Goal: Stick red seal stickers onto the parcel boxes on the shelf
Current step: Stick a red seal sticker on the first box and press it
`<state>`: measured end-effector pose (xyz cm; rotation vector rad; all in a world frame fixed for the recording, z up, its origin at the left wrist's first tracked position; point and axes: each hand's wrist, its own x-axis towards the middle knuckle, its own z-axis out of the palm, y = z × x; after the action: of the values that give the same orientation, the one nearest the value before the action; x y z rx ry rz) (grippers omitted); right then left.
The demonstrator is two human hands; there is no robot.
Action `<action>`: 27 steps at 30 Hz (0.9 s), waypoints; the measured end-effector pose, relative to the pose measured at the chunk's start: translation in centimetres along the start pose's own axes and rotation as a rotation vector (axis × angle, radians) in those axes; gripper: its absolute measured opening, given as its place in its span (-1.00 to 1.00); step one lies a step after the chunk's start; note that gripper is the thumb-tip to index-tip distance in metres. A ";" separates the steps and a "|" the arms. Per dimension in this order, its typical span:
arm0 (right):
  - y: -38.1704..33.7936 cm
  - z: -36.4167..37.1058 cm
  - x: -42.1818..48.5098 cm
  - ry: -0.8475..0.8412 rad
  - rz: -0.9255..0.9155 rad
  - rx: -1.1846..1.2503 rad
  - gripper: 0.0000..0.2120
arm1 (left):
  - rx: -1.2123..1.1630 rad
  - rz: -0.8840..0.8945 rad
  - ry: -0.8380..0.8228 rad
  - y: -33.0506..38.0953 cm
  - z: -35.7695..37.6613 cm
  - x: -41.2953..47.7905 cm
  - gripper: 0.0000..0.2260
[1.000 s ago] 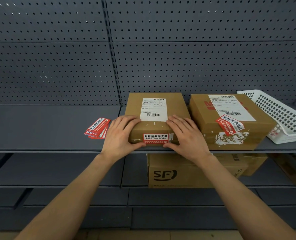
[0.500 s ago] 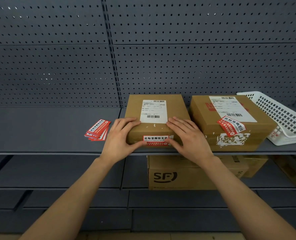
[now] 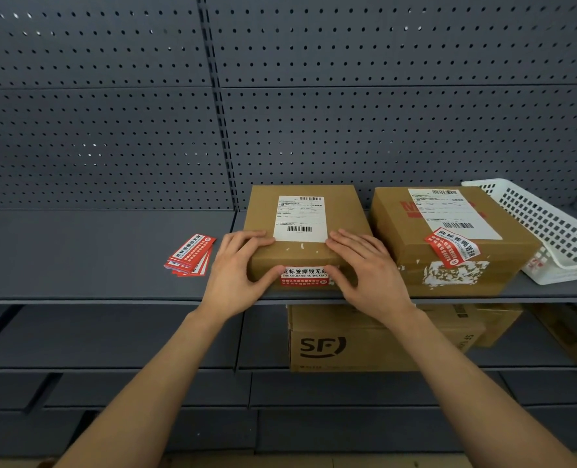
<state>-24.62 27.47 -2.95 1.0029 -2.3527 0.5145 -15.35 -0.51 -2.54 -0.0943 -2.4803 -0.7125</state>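
Note:
A brown parcel box (image 3: 307, 211) with a white shipping label stands on the grey shelf (image 3: 94, 265). A red seal sticker (image 3: 305, 276) is folded over its front top edge. My left hand (image 3: 236, 271) and my right hand (image 3: 365, 268) lie on the box's front corners. Their fingers are flat on its top and their thumbs press the front face at the sticker's two ends. A second parcel box (image 3: 425, 265) to the right carries its own red seal sticker (image 3: 452, 251). A small stack of spare red stickers (image 3: 191, 256) lies left of my left hand.
A white perforated plastic basket (image 3: 557, 241) leans at the shelf's right end, touching the second box. Below, a brown SF-marked carton (image 3: 348, 346) and more cartons sit on the lower shelf. A grey pegboard wall (image 3: 314, 113) backs the shelf.
Both thumbs have slid inward along the box's front face onto the ends of the red sticker. The hands and box otherwise stay in place.

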 end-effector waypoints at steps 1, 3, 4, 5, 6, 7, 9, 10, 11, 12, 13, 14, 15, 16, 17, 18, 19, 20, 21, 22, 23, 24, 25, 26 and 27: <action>-0.3 0.0 0.0 0.014 0.020 0.001 -0.42 | 0.014 0.004 0.012 0.2 0.1 0.0 -0.47; -1.1 0.3 0.2 0.061 0.067 0.000 -0.37 | 0.058 -0.008 0.047 0.9 0.3 0.1 -0.45; -1.5 0.4 0.3 0.089 0.086 -0.003 -0.35 | 0.085 -0.026 0.065 1.4 0.5 0.2 -0.42; -1.8 0.6 0.4 0.118 0.102 -0.008 -0.35 | 0.112 -0.045 0.082 1.8 0.8 0.4 -0.40; -2.0 0.8 0.5 0.142 0.112 -0.014 -0.36 | 0.135 -0.061 0.098 2.1 1.0 0.5 -0.38; -2.2 1.0 0.6 0.158 0.119 -0.022 -0.37 | 0.150 -0.071 0.112 2.4 1.2 0.6 -0.37; -2.2 1.3 0.7 0.162 0.125 -0.027 -0.39 | 0.162 -0.076 0.127 2.6 1.4 0.6 -0.37; -2.1 1.3 0.6 0.157 0.122 -0.020 -0.40 | 0.164 -0.073 0.127 2.6 1.4 0.6 -0.37; -1.9 1.2 0.6 0.152 0.115 -0.008 -0.40 | 0.164 -0.069 0.122 2.5 1.3 0.5 -0.37; -1.6 1.0 0.5 0.148 0.103 0.007 -0.42 | 0.160 -0.064 0.116 2.3 1.2 0.5 -0.38; -1.4 0.8 0.5 0.144 0.088 0.022 -0.43 | 0.149 -0.059 0.109 2.1 1.1 0.4 -0.38; -1.2 0.7 0.5 0.137 0.077 0.032 -0.44 | 0.133 -0.057 0.104 2.0 0.9 0.4 -0.39; -1.0 0.6 0.5 0.129 0.071 0.039 -0.44 | 0.117 -0.056 0.098 1.9 0.8 0.4 -0.39; -1.0 0.5 0.5 0.122 0.073 0.043 -0.43 | 0.107 -0.056 0.094 1.8 0.8 0.4 -0.39; -1.0 0.5 0.5 0.118 0.077 0.049 -0.43 | 0.098 -0.056 0.094 1.7 0.7 0.4 -0.40; -0.9 0.4 0.5 0.113 0.078 0.054 -0.42 | 0.081 -0.057 0.092 1.6 0.7 0.4 -0.40; -0.9 0.3 0.4 0.102 0.073 0.056 -0.40 | 0.058 -0.058 0.083 1.4 0.6 0.3 -0.39; -0.8 0.3 0.3 0.084 0.061 0.053 -0.37 | 0.040 -0.053 0.066 1.2 0.5 0.2 -0.37; -0.8 0.2 0.2 0.063 0.049 0.041 -0.32 | 0.040 -0.043 0.042 1.0 0.3 0.0 -0.33; -0.8 0.1 0.1 0.047 0.040 0.023 -0.27 | 0.061 -0.032 0.022 0.9 0.2 -0.1 -0.27; -0.9 0.0 0.0 0.039 0.038 -0.003 -0.22 | 0.099 -0.022 0.013 1.0 0.3 -0.3 -0.22; -1.1 0.1 0.0 0.038 0.040 -0.034 -0.19 | 0.147 -0.017 0.017 1.3 0.4 -0.3 -0.18; -1.4 0.3 0.0 0.044 0.043 -0.065 -0.16 | 0.200 -0.016 0.031 1.6 0.6 -0.3 -0.16; -1.6 0.5 0.1 0.054 0.048 -0.091 -0.14 | 0.252 -0.018 0.046 2.1 0.8 -0.3 -0.16; -1.8 0.7 0.1 0.063 0.052 -0.110 -0.13 | 0.298 -0.020 0.058 2.4 1.1 -0.3 -0.16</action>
<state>-23.52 25.88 -3.22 0.8651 -2.3287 0.4249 -15.15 2.16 -2.29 0.0617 -2.5038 -0.3416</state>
